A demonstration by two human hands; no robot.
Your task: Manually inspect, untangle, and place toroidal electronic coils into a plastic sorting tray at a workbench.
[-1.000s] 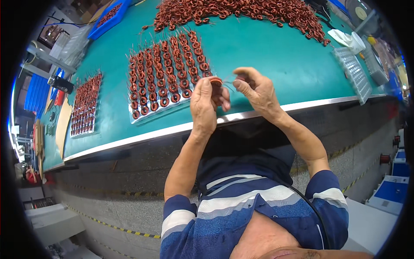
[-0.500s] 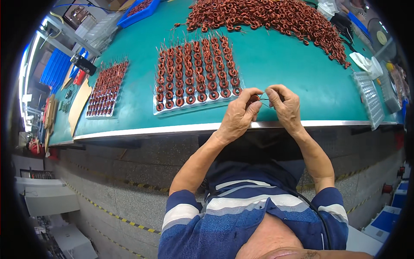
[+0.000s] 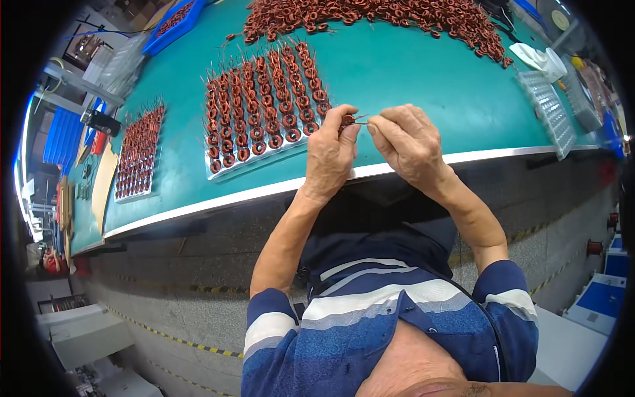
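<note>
In my left hand (image 3: 331,152) is a small ring coil wound with red-brown copper wire (image 3: 346,120), pinched between thumb and fingers and partly hidden by them. My right hand (image 3: 411,140) is closed at the thumb and forefinger on the coil's thin wire lead (image 3: 362,123), which stretches between the two hands. Both hands are raised over the front edge of the green table (image 3: 423,86). Left of them stands a clear plastic tray (image 3: 263,159) with rows of the same coils, their leads pointing up.
A large heap of loose coils (image 3: 370,14) covers the far side. Another filled tray (image 3: 135,194) sits at the left, near a black device (image 3: 102,123). A blue bin (image 3: 156,45) is at the far left. On the right lie a white glove (image 3: 539,61) and a clear moulded tray (image 3: 550,114).
The view has turned, so the table sits further left and tilts. My right hand has rolled over, its back now showing, and the lead between the hands looks drawn straighter.
</note>
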